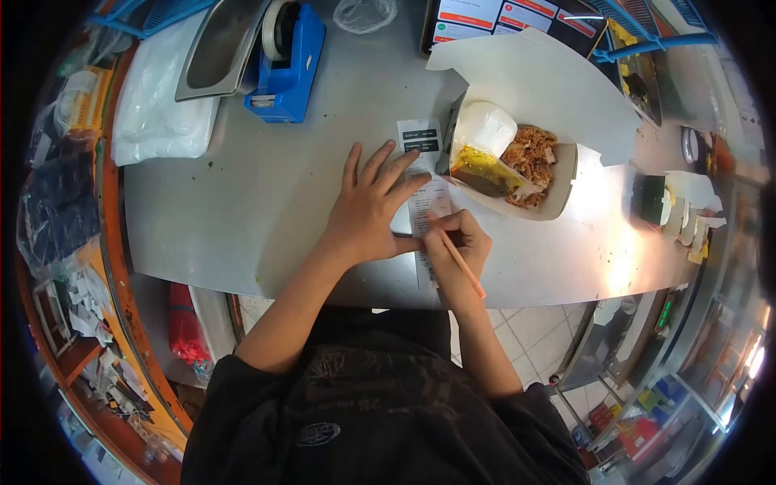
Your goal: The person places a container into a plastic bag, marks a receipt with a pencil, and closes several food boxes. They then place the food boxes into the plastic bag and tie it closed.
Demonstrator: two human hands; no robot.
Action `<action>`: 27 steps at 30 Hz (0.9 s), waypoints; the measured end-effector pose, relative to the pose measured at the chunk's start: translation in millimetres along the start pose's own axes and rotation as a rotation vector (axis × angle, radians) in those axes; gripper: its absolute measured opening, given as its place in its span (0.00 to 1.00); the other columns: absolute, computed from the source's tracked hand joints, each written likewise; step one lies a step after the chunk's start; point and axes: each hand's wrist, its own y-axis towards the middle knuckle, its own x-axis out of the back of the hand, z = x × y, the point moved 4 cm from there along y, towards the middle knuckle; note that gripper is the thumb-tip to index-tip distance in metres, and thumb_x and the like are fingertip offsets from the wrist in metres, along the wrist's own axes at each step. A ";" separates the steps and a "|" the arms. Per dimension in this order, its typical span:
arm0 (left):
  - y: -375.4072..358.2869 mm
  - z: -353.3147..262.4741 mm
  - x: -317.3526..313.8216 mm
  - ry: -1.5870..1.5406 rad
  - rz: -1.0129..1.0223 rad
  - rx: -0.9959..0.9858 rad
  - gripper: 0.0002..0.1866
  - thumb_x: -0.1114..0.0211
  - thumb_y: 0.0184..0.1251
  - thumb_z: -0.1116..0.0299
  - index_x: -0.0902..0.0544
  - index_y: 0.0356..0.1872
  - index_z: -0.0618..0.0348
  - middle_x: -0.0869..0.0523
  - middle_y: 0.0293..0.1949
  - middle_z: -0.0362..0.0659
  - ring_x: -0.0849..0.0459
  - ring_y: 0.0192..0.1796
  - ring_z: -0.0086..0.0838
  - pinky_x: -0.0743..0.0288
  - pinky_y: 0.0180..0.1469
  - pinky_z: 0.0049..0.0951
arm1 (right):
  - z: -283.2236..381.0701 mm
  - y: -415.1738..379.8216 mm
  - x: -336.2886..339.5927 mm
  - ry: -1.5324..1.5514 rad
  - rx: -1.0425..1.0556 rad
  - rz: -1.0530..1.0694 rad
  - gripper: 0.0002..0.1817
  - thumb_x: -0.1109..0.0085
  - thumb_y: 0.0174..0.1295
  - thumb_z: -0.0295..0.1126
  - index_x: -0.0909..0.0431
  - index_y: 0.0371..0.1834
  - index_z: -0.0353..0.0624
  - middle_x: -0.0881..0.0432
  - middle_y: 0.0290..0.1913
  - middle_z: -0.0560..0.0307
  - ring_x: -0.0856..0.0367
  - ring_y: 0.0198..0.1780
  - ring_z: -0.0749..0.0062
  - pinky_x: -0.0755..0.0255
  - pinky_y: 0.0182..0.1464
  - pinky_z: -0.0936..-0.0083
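Observation:
A long printed receipt (431,198) lies on the metal counter in front of me. Spread over its left edge, the fingers of my left hand (372,206) press it flat. My right hand (462,246) is closed around an orange pen (465,265), its tip against the paper. Just right of the receipt stands an open takeaway box (558,190). Inside are a white wrapped bundle (485,127), a yellow-green sauce in a clear packet (487,171) and brown shredded or fried food (529,162).
A blue tape dispenser (291,81), a steel tray (218,48) and white plastic bags (166,105) sit at the back left. A tablet screen (509,18) stands behind the box. Several folded cartons (685,210) are at the right edge.

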 end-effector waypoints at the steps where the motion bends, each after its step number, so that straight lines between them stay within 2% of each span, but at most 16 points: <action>1: -0.5 0.0 -0.3 0.008 -0.002 -0.001 0.40 0.24 0.29 0.47 0.23 0.52 0.48 0.34 0.65 0.41 0.44 0.70 0.42 0.61 0.71 0.57 | -0.5 -0.1 0.7 -0.001 -0.001 0.000 0.06 0.43 0.51 0.20 0.30 0.21 0.36 0.24 0.21 0.61 0.29 0.24 0.86 0.33 0.27 0.86; 3: -0.4 -0.1 0.1 0.001 0.002 0.002 0.40 0.24 0.30 0.47 0.23 0.52 0.48 0.33 0.64 0.41 0.44 0.70 0.42 0.61 0.70 0.57 | 2.3 -0.9 5.0 -0.273 0.102 -0.064 0.07 0.43 0.52 0.20 0.31 0.21 0.36 0.24 0.21 0.61 0.29 0.25 0.86 0.33 0.27 0.86; 4: -0.4 -0.5 0.4 -0.003 0.005 0.003 0.39 0.24 0.30 0.47 0.23 0.52 0.48 0.33 0.64 0.41 0.43 0.70 0.42 0.61 0.70 0.57 | 2.4 -1.3 6.0 -0.274 0.101 -0.064 0.07 0.43 0.52 0.20 0.31 0.21 0.36 0.24 0.21 0.61 0.29 0.25 0.86 0.33 0.27 0.86; 7: 0.2 -1.3 1.7 -0.007 -0.004 -0.001 0.38 0.25 0.32 0.48 0.23 0.52 0.49 0.33 0.64 0.41 0.43 0.69 0.42 0.61 0.70 0.57 | -0.2 -0.7 7.6 -0.012 -0.002 -0.066 0.07 0.44 0.53 0.18 0.31 0.22 0.37 0.24 0.23 0.62 0.29 0.24 0.86 0.33 0.28 0.86; 8: 0.2 -1.4 1.3 -0.007 -0.003 -0.001 0.38 0.25 0.32 0.48 0.23 0.52 0.49 0.33 0.64 0.41 0.43 0.69 0.42 0.61 0.70 0.57 | -0.9 -1.1 6.4 -0.012 -0.003 -0.067 0.07 0.44 0.53 0.18 0.31 0.22 0.37 0.24 0.23 0.62 0.29 0.24 0.86 0.33 0.28 0.86; 10: 0.0 -1.1 0.8 -0.004 -0.011 0.002 0.38 0.25 0.33 0.49 0.23 0.52 0.49 0.33 0.64 0.41 0.43 0.69 0.42 0.60 0.70 0.58 | -7.3 -2.6 -0.9 0.205 -0.088 0.007 0.06 0.44 0.53 0.18 0.30 0.22 0.37 0.24 0.23 0.63 0.29 0.25 0.87 0.33 0.28 0.87; 14: -0.1 -1.2 0.7 -0.001 -0.002 0.002 0.38 0.25 0.32 0.49 0.23 0.52 0.49 0.33 0.64 0.42 0.43 0.69 0.43 0.60 0.70 0.58 | -13.4 -4.3 0.5 0.208 -0.138 -0.008 0.06 0.44 0.54 0.19 0.30 0.23 0.36 0.24 0.24 0.62 0.28 0.26 0.87 0.32 0.29 0.87; 17: -0.3 -1.4 0.6 0.000 -0.007 -0.005 0.38 0.25 0.33 0.49 0.23 0.52 0.49 0.33 0.64 0.42 0.43 0.69 0.43 0.60 0.70 0.58 | -4.3 -7.1 0.5 0.024 -0.023 0.020 0.05 0.44 0.54 0.19 0.30 0.24 0.36 0.23 0.25 0.60 0.28 0.25 0.87 0.32 0.29 0.87; 19: -0.1 -1.4 0.7 -0.003 -0.017 -0.009 0.38 0.25 0.32 0.49 0.23 0.52 0.50 0.33 0.64 0.42 0.42 0.69 0.43 0.60 0.70 0.58 | -4.6 -8.4 3.9 -0.028 -0.020 -0.109 0.06 0.43 0.54 0.19 0.30 0.24 0.36 0.22 0.25 0.61 0.28 0.25 0.87 0.32 0.29 0.87; 23: -0.3 -1.2 1.2 0.001 -0.018 -0.011 0.38 0.25 0.31 0.48 0.23 0.51 0.50 0.33 0.64 0.42 0.42 0.69 0.44 0.60 0.70 0.59 | -12.9 -8.2 3.3 0.135 -0.090 -0.091 0.06 0.42 0.55 0.20 0.29 0.23 0.36 0.23 0.24 0.62 0.30 0.26 0.88 0.34 0.28 0.88; 25: -0.3 -0.9 0.9 0.016 -0.010 -0.018 0.39 0.25 0.31 0.48 0.23 0.51 0.50 0.33 0.64 0.42 0.43 0.69 0.44 0.60 0.70 0.58 | -6.1 -8.0 0.9 -0.031 -0.087 0.065 0.06 0.39 0.50 0.21 0.28 0.22 0.36 0.19 0.28 0.50 0.23 0.30 0.79 0.28 0.33 0.78; 27: -0.3 -1.1 1.0 0.008 -0.005 -0.015 0.39 0.25 0.31 0.47 0.23 0.52 0.50 0.34 0.64 0.42 0.43 0.69 0.44 0.61 0.70 0.58 | -8.2 -8.3 0.1 0.009 -0.096 0.023 0.06 0.40 0.50 0.21 0.27 0.22 0.36 0.20 0.27 0.52 0.24 0.29 0.79 0.29 0.33 0.79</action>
